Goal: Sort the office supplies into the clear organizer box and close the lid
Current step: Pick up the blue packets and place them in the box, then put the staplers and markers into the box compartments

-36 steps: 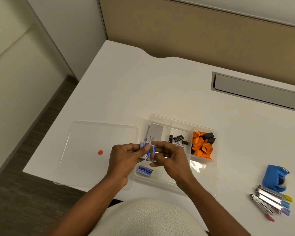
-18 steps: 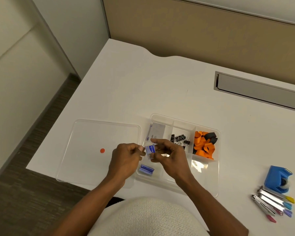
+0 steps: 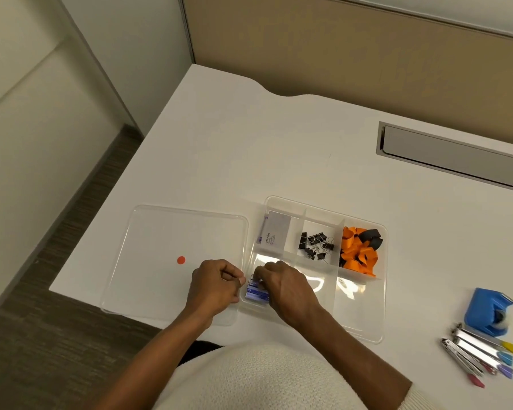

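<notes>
The clear organizer box (image 3: pixel 379 321) lies on the white desk (image 3: pixel 279 149), with its clear lid (image 3: pixel 160 232) flat to its left. My right hand (image 3: pixel 288 288) reaches into the front-left compartment and pinches a small blue box on top of the small blue boxes (image 3: pixel 256 295). Fingers curled and holding nothing I can see, my left hand (image 3: pixel 214 284) hovers at the box's left wall, over the lid. Other compartments hold a grey card box (image 3: pixel 276 233), black binder clips (image 3: pixel 316 247) and orange and black pieces (image 3: pixel 357 255).
A blue tape dispenser (image 3: pixel 486 313) and several metal clippers with coloured tips (image 3: pixel 480 356) lie at the desk's right front. A grey cable slot (image 3: pixel 456 155) is set into the desk at the back right. The lid carries an orange dot (image 3: pixel 181 260).
Both hands held a small blue box above the organizer. My right hand has lowered it into the front-left compartment onto the other blue box, and my left hand has let go.
</notes>
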The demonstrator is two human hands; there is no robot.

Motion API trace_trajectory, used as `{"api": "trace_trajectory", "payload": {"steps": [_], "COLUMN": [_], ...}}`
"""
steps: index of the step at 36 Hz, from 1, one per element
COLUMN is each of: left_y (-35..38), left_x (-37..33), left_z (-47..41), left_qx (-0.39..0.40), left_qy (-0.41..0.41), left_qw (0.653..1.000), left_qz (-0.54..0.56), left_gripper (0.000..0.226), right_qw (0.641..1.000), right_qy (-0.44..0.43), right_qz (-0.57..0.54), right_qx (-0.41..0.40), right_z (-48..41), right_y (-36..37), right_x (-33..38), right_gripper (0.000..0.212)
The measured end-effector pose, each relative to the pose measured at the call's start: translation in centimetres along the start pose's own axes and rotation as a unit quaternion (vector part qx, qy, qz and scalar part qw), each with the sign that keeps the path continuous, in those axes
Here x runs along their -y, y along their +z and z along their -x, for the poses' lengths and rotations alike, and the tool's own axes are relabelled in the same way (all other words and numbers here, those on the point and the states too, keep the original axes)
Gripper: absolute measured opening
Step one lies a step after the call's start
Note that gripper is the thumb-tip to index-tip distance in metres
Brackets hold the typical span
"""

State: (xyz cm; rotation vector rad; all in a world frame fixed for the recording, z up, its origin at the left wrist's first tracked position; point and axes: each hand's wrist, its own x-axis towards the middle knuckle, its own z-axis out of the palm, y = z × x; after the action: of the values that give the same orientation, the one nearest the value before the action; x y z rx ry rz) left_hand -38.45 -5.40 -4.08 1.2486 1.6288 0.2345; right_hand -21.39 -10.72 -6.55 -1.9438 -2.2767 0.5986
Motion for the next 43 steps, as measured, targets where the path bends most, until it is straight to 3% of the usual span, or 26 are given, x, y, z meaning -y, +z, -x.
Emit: {"api": "trace_trajectory", "payload": {"steps": [14, 18, 21, 26, 32, 38, 43], "left_y": [-0.2, -0.1, 0.5, 3.7, 9.9, 17.5, 24.5], "left_x": [0.1, -1.1, -2.9, -6.7, -11.0, -14.1, -14.9], "left_z": [-0.6, 0.7, 1.6, 2.7, 4.6, 6.5, 8.4], "left_qx": [-0.024, -0.111, -0.152, -0.084, 0.024, 0.130, 0.207], "left_qy": [0.022, 0.108, 0.180, 0.228, 0.324, 0.420, 0.505], "left_qw": [0.992, 0.953, 0.927, 0.932, 0.905, 0.840, 0.756], "left_qz": [-0.118, -0.259, -0.292, -0.267, -0.274, -0.317, -0.362], "left_gripper": [0.012, 0.023, 0.026, 0.024, 0.019, 0.020, 0.025], "right_qw": [0.997, 0.985, 0.965, 0.925, 0.885, 0.827, 0.788], "right_qy": [0.018, 0.035, 0.076, 0.154, 0.240, 0.341, 0.424], "right_qz": [-0.043, -0.126, -0.188, -0.237, -0.230, -0.218, -0.164], "right_qx": [-0.056, -0.113, -0.166, -0.252, -0.326, -0.390, -0.415], "right_z": [0.8, 1.9, 3.4, 6.8, 12.5, 19.7, 26.1], "right_y": [-0.5, -1.6, -2.1, -2.6, -3.2, -3.4, -2.9], "right_x": [-0.8, -1.8, -2.9, -5.3, -9.2, -13.7, -18.2], "right_gripper": [0.018, 0.014, 0.012, 0.009, 0.008, 0.009, 0.011]}}
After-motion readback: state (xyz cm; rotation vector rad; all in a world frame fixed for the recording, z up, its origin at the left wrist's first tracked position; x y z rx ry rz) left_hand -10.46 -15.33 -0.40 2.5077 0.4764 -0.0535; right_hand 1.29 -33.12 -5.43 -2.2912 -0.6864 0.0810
